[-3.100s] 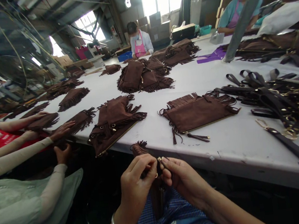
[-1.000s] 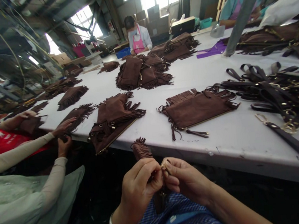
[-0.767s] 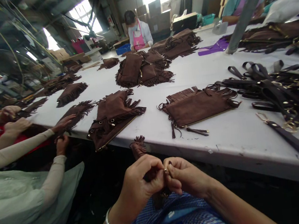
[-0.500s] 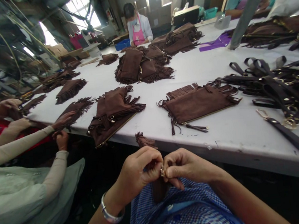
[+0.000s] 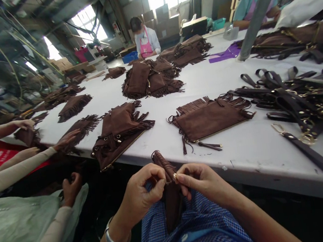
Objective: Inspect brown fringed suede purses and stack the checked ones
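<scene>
A brown fringed suede-like pouch (image 5: 173, 207) lies across my lap, its rolled fringe reaching up toward the table edge. My right hand (image 5: 195, 177) pinches a small gold-coloured metal piece (image 5: 175, 176) at the pouch's top; its exact kind is too small to tell. Just left of it, thumb and forefinger of my left hand (image 5: 148, 186) are pressed together beside the pouch. Whatever they grip is too small to make out. On the table ahead lie a flat brown fringed pouch with a zip (image 5: 213, 117) and a folded fringed bag with eyelets (image 5: 118, 131).
Dark straps with gold clasps (image 5: 302, 101) are heaped on the right of the white table (image 5: 163, 136). Brown bags (image 5: 150, 77) are piled farther back. A grey post (image 5: 255, 21) stands at right. Co-workers' arms (image 5: 23, 164) reach in from the left; another person (image 5: 147, 41) sits opposite.
My hands have moved slightly apart, exposing more of the pouch between them. The metal piece now shows at my right fingertips. The whole view has shifted a little.
</scene>
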{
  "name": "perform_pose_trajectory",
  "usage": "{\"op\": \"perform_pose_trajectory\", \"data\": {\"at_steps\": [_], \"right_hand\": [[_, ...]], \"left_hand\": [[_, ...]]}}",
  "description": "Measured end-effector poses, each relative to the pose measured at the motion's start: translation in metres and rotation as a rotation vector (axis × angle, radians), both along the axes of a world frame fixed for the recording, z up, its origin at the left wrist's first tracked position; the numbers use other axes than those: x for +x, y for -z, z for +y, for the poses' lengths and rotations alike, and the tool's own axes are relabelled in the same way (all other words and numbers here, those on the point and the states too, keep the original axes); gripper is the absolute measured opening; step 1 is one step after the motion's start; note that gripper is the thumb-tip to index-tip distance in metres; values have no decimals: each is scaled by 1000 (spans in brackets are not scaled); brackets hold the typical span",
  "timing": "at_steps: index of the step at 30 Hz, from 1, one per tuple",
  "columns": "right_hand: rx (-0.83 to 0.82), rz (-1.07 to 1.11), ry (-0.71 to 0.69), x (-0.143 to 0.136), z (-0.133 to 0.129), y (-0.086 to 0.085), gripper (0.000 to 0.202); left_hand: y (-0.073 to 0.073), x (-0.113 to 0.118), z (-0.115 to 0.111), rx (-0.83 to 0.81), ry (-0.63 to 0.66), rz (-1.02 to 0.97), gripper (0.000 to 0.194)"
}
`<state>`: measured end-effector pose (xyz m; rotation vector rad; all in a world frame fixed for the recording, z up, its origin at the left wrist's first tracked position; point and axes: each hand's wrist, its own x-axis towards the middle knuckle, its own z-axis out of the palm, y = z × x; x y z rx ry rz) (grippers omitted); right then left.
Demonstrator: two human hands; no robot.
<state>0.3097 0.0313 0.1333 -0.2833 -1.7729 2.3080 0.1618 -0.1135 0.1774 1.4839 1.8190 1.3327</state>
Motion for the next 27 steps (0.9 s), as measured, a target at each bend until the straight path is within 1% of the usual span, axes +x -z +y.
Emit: {"op": "perform_pose_trajectory", "data": {"at_steps": [3, 5, 6, 8, 10, 11, 13, 14, 16, 17, 19, 20, 21, 22, 24, 26, 27], "right_hand": [[-33, -5, 23, 1, 4, -2, 36], [-57, -19, 35, 3, 6, -2, 37], [-64, -25, 42, 5, 7, -1, 37], [-68, -29, 61, 8, 11, 2, 38], [-68, -35, 82, 12, 15, 6, 38], [-66, -43, 91, 14, 17, 9, 38], [-61, -68, 103, 18, 21, 12, 39], [-57, -80, 107, 20, 23, 13, 39], [-49, -95, 122, 25, 27, 12, 39], [-48, -98, 134, 27, 29, 10, 39], [-58, -83, 163, 31, 31, 8, 38], [-75, -68, 185, 33, 32, 8, 37], [-101, -51, 214, 33, 33, 9, 36], [-134, -36, 246, 33, 34, 11, 35], [-218, -12, 314, 32, 34, 15, 32], [-310, 9, 352, 29, 34, 19, 29], [-348, 24, 357, 27, 33, 20, 28]], "left_hand": [[2, -8, 10, -38, -54, -30, 13], [6, -19, 23, -50, -140, 53, 15], [10, -28, 30, -47, -190, 125, 16], [20, -47, 46, -41, -281, 337, 16], [32, -68, 61, -82, -345, 619, 15], [39, -77, 67, -128, -363, 770, 16], [52, -90, 72, -257, -345, 1023, 18], [58, -94, 72, -318, -316, 1098, 18], [70, -97, 65, -392, -244, 1152, 21], [74, -96, 58, -403, -211, 1147, 29], [81, -94, 42, -388, -176, 1113, 50], [83, -92, 33, -381, -178, 1095, 59], [82, -91, 25, -377, -194, 1080, 63], [80, -88, 17, -371, -210, 1064, 62], [69, -80, 4, -354, -249, 1007, 46], [51, -65, -2, -353, -288, 871, 29], [42, -56, -2, -346, -311, 783, 27]]}}
